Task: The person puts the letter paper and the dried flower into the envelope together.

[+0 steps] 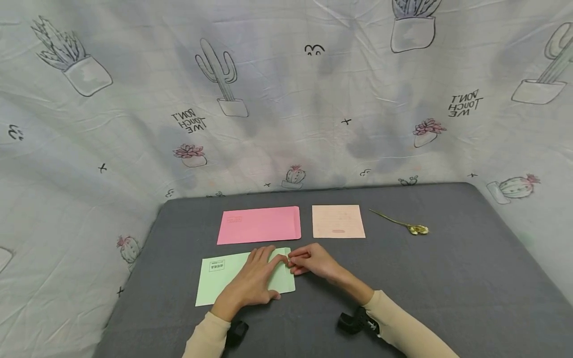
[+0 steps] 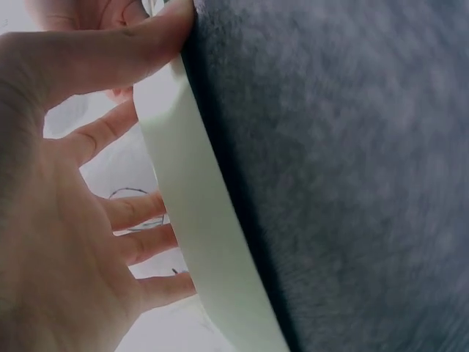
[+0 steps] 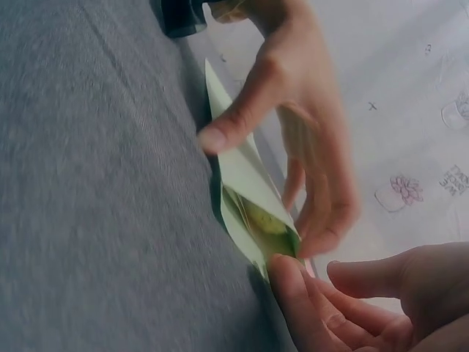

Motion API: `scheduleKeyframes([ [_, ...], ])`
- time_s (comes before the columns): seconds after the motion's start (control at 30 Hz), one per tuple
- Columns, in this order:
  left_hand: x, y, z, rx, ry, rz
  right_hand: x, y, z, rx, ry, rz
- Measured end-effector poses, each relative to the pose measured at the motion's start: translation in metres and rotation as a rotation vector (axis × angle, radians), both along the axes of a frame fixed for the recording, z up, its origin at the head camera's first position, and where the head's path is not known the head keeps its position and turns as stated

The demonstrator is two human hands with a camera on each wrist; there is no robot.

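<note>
A pale green envelope (image 1: 224, 276) lies before me. My left hand (image 1: 252, 281) rests on its right part with the fingers spread; the thumb is at the near edge. My right hand (image 1: 313, 261) is at the envelope's right end, its fingertips pinching the flap edge beside the left index finger. In the right wrist view the mouth of the envelope gapes, and a yellowish thing (image 3: 265, 220) shows inside, too partly hidden to name. The left wrist view shows straight fingers (image 2: 150, 242) against the envelope.
Beyond the green envelope lies a pink envelope (image 1: 261, 226). Right of that are a peach-coloured card or paper (image 1: 338, 222) and a dried yellow flower (image 1: 418, 229) on a thin stem. Everything lies on a grey cloth-covered table (image 1: 429, 288), with a printed white curtain (image 1: 277, 134) behind.
</note>
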State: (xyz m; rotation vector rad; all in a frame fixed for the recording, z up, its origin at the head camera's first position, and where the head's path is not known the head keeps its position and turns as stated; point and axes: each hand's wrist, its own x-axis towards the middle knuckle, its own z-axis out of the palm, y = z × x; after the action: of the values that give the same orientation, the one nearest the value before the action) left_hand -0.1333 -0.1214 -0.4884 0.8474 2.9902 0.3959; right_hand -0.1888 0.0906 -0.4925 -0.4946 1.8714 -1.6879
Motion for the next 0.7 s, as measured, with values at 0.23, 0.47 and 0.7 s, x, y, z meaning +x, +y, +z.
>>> scheduleKeyframes([
  [0.23,0.001,0.001,0.0,0.01,0.017,-0.037,-0.006,0.015,0.001,0.043,0.049,-0.036],
  [0.47,0.001,0.002,0.003,-0.011,-0.003,-0.052,-0.011,0.024,-0.001,0.017,0.036,-0.044],
  [0.7,0.002,0.001,0.005,-0.025,-0.025,-0.054,-0.02,0.029,0.007,0.02,0.04,-0.062],
])
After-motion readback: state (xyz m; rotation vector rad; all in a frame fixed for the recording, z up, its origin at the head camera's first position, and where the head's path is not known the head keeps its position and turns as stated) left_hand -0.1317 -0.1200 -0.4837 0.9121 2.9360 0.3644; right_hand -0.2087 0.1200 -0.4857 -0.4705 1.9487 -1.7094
